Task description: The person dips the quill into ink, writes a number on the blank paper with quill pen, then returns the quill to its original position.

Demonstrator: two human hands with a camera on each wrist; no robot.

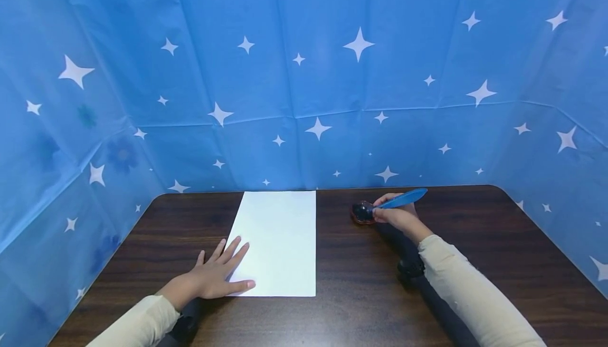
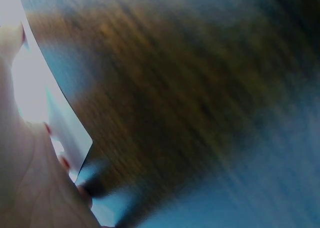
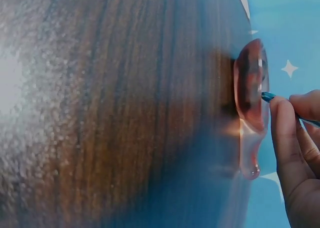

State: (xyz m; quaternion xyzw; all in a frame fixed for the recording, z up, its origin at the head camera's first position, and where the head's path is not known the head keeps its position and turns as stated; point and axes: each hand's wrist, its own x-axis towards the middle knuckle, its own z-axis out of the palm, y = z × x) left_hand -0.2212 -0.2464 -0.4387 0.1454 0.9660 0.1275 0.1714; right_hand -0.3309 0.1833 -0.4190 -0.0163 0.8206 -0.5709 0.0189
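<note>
**Pinching a quill (image 1: 405,198) at a dish (image 3: 244,85), right of the paper (image 1: 280,252)**

Spreads the left hand (image 1: 212,278) palm down over the paper's left edge, near its lower corner. Rests thumb, index and middle fingers on the white surface, with the little finger out on the dark wood table (image 1: 361,305) beside it. Shows only part of that palm in the left wrist view, with blurred wood beyond.

Holds the quill in the right hand (image 1: 396,217), well right of the paper, near level with its upper end. Pinches the shaft low, between thumb and fingers, with the blue feather slanting up and away from the paper. Points the narrow tip at the dish, which is clear, reddish, dark within, and set on the table between the right hand and the paper. Cannot tell whether tip and dish touch.

Wears cream sleeves (image 1: 475,289) on both arms, well apart on either side of the paper. Ends, past the paper's top edge, in a blue backdrop (image 1: 404,72) with white stars (image 1: 359,45).
</note>
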